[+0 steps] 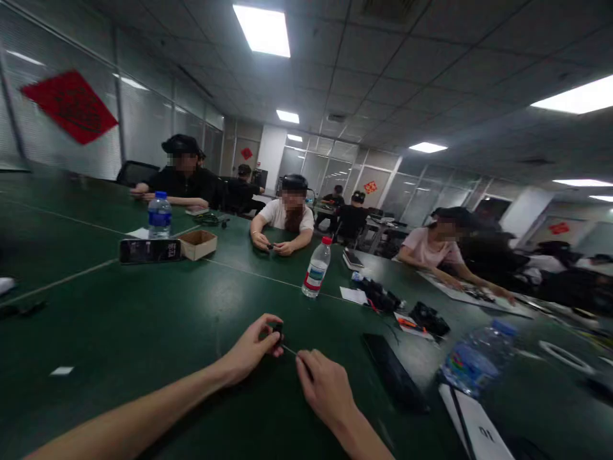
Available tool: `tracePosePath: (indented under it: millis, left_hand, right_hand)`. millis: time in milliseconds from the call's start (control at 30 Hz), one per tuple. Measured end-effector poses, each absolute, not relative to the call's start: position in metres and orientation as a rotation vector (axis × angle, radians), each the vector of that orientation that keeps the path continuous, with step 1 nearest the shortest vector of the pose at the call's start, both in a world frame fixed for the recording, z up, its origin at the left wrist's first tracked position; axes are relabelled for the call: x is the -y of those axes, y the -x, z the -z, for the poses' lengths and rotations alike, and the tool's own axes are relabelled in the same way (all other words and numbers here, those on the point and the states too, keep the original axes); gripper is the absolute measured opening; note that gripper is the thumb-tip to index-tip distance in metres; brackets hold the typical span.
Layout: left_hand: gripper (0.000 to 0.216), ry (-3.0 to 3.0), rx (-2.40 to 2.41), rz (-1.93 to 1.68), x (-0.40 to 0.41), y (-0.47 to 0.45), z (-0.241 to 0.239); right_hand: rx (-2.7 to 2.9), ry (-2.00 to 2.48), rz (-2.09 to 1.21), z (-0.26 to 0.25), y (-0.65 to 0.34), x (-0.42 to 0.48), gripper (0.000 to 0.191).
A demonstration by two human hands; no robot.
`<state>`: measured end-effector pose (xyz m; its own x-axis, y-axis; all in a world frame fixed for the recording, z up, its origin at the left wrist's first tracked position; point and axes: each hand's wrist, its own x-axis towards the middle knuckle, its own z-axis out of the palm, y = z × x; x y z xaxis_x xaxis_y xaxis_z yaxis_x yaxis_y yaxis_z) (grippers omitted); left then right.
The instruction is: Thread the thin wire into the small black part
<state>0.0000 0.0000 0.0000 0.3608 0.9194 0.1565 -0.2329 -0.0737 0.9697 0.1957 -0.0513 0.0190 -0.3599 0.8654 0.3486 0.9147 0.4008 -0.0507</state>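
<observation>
My left hand (253,348) rests on the green table (143,319) with its fingers pinched on a small black part (278,330). My right hand (323,386) is closed just to the right of it, pinching a thin tool (290,350) whose tip reaches toward the black part. The two hands sit close together near the table's front middle. The part is too small and dark to name.
A black phone (393,370) and a lying water bottle (476,361) are right of my hands, with white paper (479,428) below. An upright bottle (316,268), a cardboard box (198,243), another bottle (159,216) and black parts (383,297) lie farther off. Several people sit around the table.
</observation>
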Motion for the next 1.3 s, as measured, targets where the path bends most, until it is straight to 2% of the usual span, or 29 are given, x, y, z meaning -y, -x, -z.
tracePosePath:
  millis: [467, 833, 1300]
  left_hand:
    - [0.037, -1.305, -0.676, -0.974, 0.003, -0.002, -0.005]
    - [0.038, -1.113, -0.622, -1.104, -0.009, -0.005, 0.014]
    - [0.041, -1.173, -0.632, -1.07, -0.001, -0.003, -0.001]
  right_hand:
    - [2.24, 1.515, 0.027, -0.021, -0.201, 0.05, 0.028]
    - [2.312, 1.48, 0.115, -0.019, -0.201, 0.05, 0.026]
    - [2.323, 1.528, 0.097, -0.021, -0.199, 0.051, 0.028]
